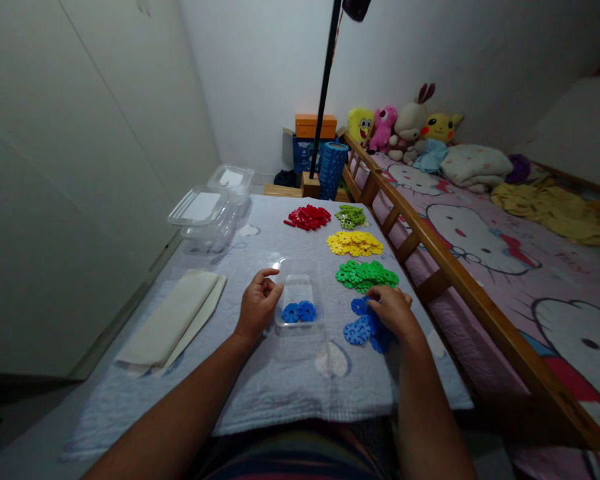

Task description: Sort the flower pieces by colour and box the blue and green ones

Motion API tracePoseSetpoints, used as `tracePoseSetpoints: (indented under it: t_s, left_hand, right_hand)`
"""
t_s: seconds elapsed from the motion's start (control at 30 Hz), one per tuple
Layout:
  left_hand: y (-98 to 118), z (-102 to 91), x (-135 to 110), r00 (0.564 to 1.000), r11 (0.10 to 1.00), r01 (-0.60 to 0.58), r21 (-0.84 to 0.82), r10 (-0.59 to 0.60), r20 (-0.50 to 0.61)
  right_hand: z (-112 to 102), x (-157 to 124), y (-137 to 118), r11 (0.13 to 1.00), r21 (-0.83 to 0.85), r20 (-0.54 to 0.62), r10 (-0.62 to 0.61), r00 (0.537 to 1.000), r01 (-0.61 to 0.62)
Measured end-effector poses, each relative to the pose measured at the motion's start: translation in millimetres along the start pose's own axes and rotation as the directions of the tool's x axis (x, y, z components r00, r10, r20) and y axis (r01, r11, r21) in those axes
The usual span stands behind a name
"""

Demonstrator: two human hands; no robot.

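Observation:
A clear plastic container [322, 293] stands on the cloth with blue snowflake-shaped building discs [299, 311] in its near end. My left hand [259, 305] is at its left side, fingers curled, thumb and forefinger at the rim. To the right, my right hand [391, 308] reaches over a loose pile of blue discs [357, 331]. Its thumb and fingers are pinched together at a blue disc [360, 306], and the palm hides part of the pile. Just beyond that hand lies a pile of green discs [365, 275].
Yellow discs [355, 243], light green pieces [350, 217] and red pieces [309, 217] lie farther back. Stacked clear containers [205, 213] stand at the back left, above a folded cream cloth [175, 317]. A wooden bed rail [430, 247] borders the table's right side.

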State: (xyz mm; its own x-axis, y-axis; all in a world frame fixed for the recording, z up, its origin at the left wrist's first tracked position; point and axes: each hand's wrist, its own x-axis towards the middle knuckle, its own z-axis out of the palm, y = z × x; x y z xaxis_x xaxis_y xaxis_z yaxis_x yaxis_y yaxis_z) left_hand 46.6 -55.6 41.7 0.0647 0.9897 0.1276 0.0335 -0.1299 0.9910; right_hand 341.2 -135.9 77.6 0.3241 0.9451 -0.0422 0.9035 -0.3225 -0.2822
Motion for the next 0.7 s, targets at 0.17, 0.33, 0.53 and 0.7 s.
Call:
tracePoseSetpoints:
  t_s: [0.17,0.33,0.53,0.7]
  left_hand:
    - [-1,-0.2,0,1.0,1.0,0.002,0.001,-0.002,0.0]
    - [-2,-0.3,1,1.0,1.0,0.004,0.0,-0.004,0.003]
    - [-1,-0.1,0,1.0,1.0,0.004,0.002,-0.004,0.018]
    - [2,0.4,-1,1.0,1.0,0.012,0.005,-0.013,0.024]
  right_hand:
    - [-11,1,-8,0.954,0.259,-0.015,-0.152,0.988,0.151]
    - [-18,1,-60,0.839,0.423,-0.129,-0.319,0.939,0.343]
    - [-6,-5,-128,0.83,0.238,0.036,-0.527,0.849,0.504]
    - [14,-5,-146,0.797,0.11,0.144,-0.604,0.784,0.594]
